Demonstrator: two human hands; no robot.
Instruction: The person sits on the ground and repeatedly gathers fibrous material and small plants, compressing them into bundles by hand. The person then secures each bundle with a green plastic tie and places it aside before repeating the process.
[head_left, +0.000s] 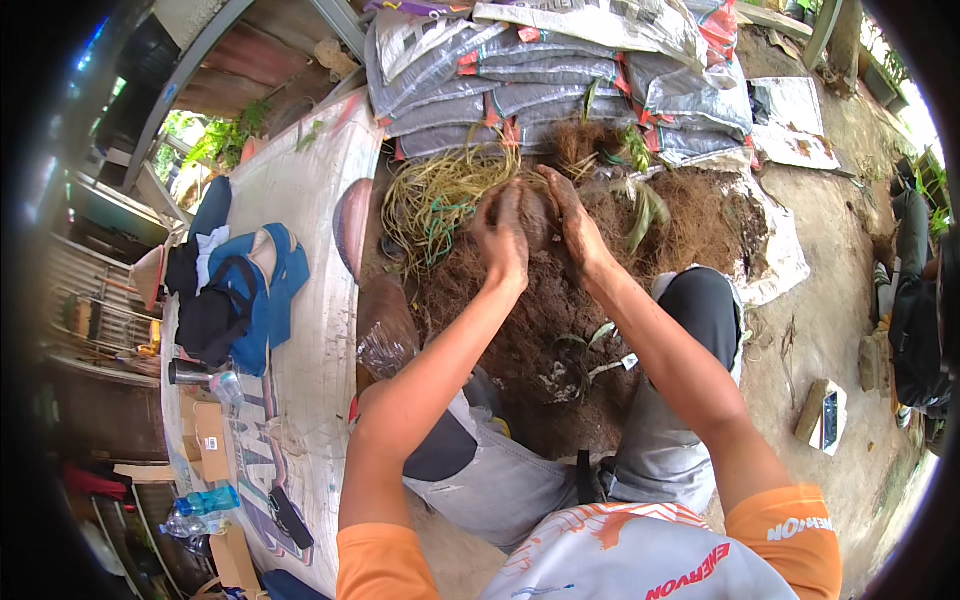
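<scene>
My left hand (501, 232) and my right hand (574, 217) cup a rounded brown clump (535, 217), apparently soil and fibre, from both sides. Soil coats the fingers of both. Below them spreads a heap of dark soil (540, 300). Loose yellowish strands (427, 195) lie tangled left of my left hand, with a green string (450, 217) among them. Brown coir-like fibre (694, 221) is piled to the right of my right hand, near a drooping long leaf (646, 214). A small leafy plant with a white tag (628, 361) rests on the soil nearer my knees.
Filled grey sacks (555, 97) are stacked beyond the heap. A plastic-wrapped brown bundle (386, 330) stands left. On the printed sheet (315, 187) lie a blue bag (255, 300) and bottles (206, 501). At right, a phone (829, 420) leans on a block; another person's dark-clothed leg (911, 247) shows.
</scene>
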